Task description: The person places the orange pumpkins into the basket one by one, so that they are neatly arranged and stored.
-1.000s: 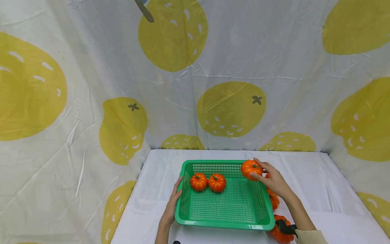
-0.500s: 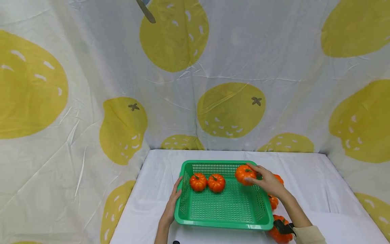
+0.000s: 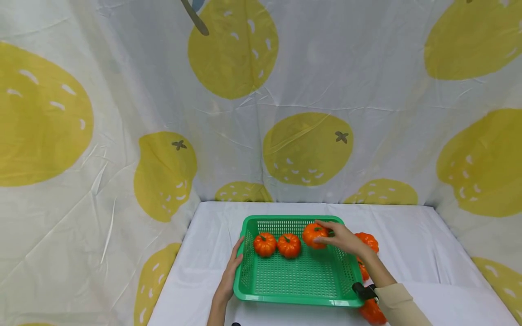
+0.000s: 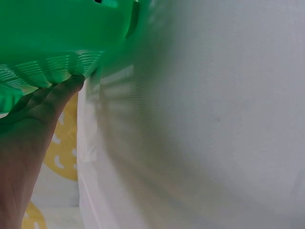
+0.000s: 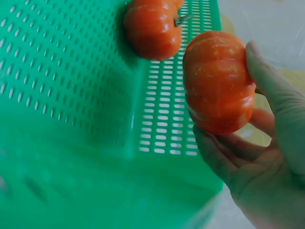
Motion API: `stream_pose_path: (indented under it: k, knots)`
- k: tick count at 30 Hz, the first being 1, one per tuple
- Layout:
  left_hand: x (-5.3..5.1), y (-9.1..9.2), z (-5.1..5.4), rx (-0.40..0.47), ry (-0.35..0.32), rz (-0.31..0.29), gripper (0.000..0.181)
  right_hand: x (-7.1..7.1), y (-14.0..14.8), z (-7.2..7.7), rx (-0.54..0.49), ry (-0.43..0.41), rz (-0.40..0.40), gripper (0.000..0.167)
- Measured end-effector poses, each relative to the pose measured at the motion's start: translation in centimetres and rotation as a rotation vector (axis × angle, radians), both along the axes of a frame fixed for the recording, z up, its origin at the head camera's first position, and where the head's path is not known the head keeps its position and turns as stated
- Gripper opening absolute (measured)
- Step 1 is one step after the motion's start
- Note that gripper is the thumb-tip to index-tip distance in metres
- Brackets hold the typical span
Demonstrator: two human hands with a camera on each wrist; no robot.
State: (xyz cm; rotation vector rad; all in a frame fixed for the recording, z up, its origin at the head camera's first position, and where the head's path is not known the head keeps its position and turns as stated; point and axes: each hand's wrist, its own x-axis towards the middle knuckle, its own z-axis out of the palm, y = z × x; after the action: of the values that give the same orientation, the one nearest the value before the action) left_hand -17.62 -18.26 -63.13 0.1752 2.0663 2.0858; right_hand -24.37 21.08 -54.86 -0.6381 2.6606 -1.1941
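My right hand (image 3: 344, 239) holds a small orange toy pumpkin (image 3: 314, 236) between thumb and fingers, over the back right part of a green plastic basket (image 3: 293, 300). In the right wrist view the pumpkin (image 5: 218, 81) is held apart from the basket floor, its ribbed side showing. Two similar pumpkins, one at left (image 3: 264, 245) and one beside it (image 3: 289, 246), sit in the basket's back left area. My left hand (image 3: 229, 274) rests along the basket's left side, and the left wrist view shows its fairly straight fingers (image 4: 62, 93) touching the slotted outer wall.
More orange pumpkins lie outside along the basket's right side: one at the back (image 3: 368, 241), one midway (image 3: 363, 270) and one at the front (image 3: 373, 312), partly hidden by the right arm. White cloth (image 3: 424, 253) covers the table; a lemon-printed curtain (image 3: 228, 145) stands behind.
My right hand has carried the pumpkin leftward from the basket's right rim, closer to the two pumpkins inside. The left hand and the basket have stayed in place.
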Motion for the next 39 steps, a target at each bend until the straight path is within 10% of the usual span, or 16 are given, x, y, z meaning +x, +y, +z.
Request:
stream_pose_path:
  k: [39]
  knots:
    - [0.0, -0.1, -0.1, 0.001, -0.004, -0.018, 0.056, -0.2, -2.2, -2.5, 0.110, -0.160, -0.067, 0.069]
